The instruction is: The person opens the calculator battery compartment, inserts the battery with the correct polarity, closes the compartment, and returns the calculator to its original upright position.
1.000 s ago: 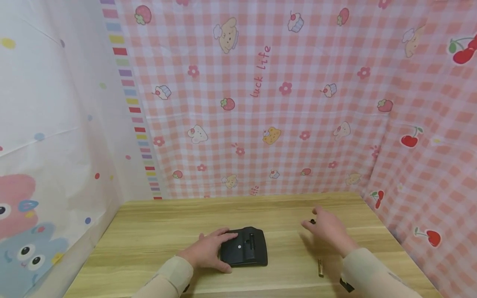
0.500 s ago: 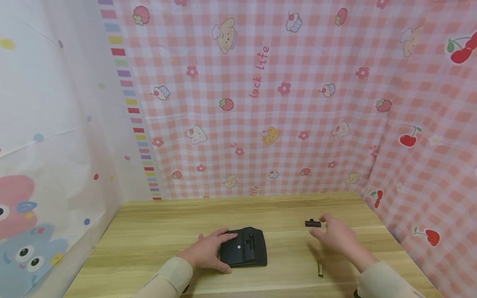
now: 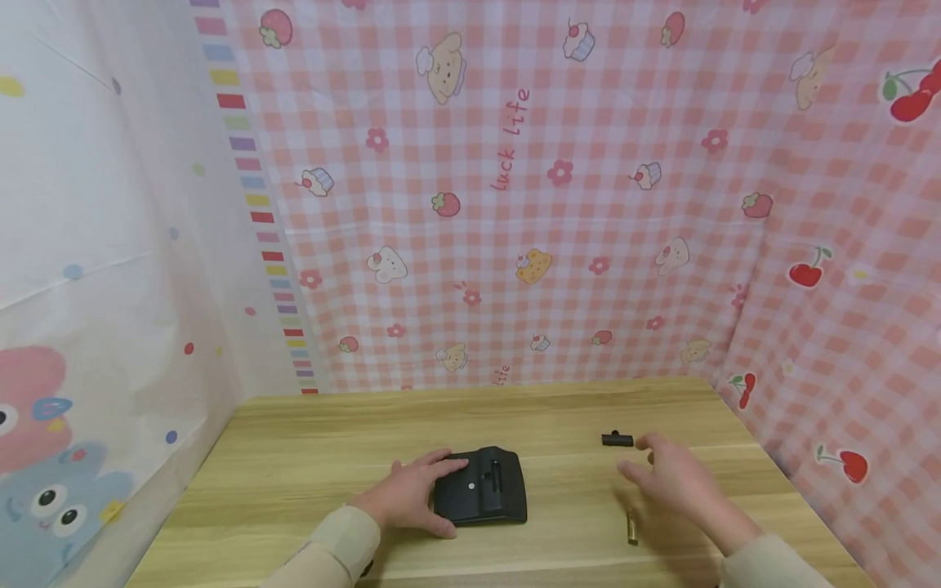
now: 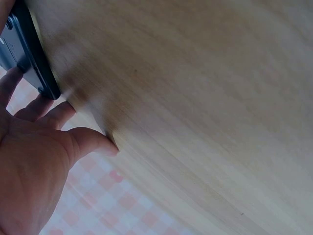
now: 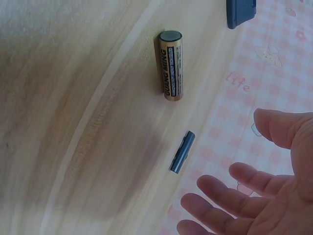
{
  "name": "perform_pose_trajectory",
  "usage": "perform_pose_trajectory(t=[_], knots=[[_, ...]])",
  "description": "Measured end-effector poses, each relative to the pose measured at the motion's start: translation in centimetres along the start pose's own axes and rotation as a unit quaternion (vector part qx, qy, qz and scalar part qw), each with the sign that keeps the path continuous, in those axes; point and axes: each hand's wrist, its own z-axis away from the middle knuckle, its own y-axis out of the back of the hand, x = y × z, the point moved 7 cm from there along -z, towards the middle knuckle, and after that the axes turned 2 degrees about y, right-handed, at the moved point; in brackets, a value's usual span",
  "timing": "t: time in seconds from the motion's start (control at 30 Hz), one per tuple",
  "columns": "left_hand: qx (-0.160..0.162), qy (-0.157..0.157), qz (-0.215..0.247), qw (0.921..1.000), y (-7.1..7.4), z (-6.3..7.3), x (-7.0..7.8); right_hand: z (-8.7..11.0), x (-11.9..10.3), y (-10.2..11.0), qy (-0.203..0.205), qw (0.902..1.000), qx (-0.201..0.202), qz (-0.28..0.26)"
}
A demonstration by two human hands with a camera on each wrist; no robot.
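A flat black device (image 3: 470, 506), resembling a calculator lying face down, rests on the table with its long battery slot (image 3: 497, 476) uncovered. My left hand (image 3: 412, 494) holds it at its left side, the thumb at the near edge and the fingers over its back and far edge. To the right lies a small black battery cover (image 3: 617, 440) with a tab. My right hand (image 3: 680, 482) is beside it, fingers spread and holding nothing. Nearer me a gold and black battery (image 3: 632, 528) lies on the wood; the right wrist view shows "GUANG MING" on its wrapper.
The wooden table (image 3: 309, 441) runs back to a pink checked curtain (image 3: 470, 245) with cartoon prints. A white printed sheet (image 3: 110, 245) hangs on the left, and checked cloth hangs along the right side.
My right hand has let go of the battery cover, leaving it on the table, and has drawn back to the right and nearer me. My left hand and the device stay put.
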Motion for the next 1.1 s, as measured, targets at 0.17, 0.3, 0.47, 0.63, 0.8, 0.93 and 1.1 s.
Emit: perform_pose_trajectory(t=[0.17,0.3,0.47,0.63,0.8,0.93,1.1], knots=[[-0.002,0.001,0.0,1.0,-0.1,-0.1,-0.2,0.2,-0.2,-0.2,0.004,1.0,-0.004,0.0],[-0.005,0.004,0.002,1.0,-0.4,-0.3,-0.6,0.3,-0.3,-0.4,0.008,0.9999,-0.004,-0.007],[-0.005,0.002,-0.002,1.0,-0.3,-0.4,-0.6,0.4,-0.4,-0.9,0.011,0.9997,-0.019,-0.006],[-0.006,0.002,0.0,1.0,-0.2,-0.4,-0.6,0.4,-0.2,-1.6,0.003,0.9987,-0.051,0.009],[-0.004,0.001,-0.002,1.0,-0.3,-0.6,-0.8,0.7,-0.3,-2.2,0.003,0.9975,-0.068,0.018],[-0.004,0.003,-0.003,1.0,-0.4,-0.5,-0.9,0.8,-0.5,-2.6,0.008,0.9971,-0.072,0.021],[-0.003,0.003,-0.002,1.0,-0.4,-0.3,-0.8,1.0,-0.6,-3.1,0.007,0.9967,-0.08,0.015]])
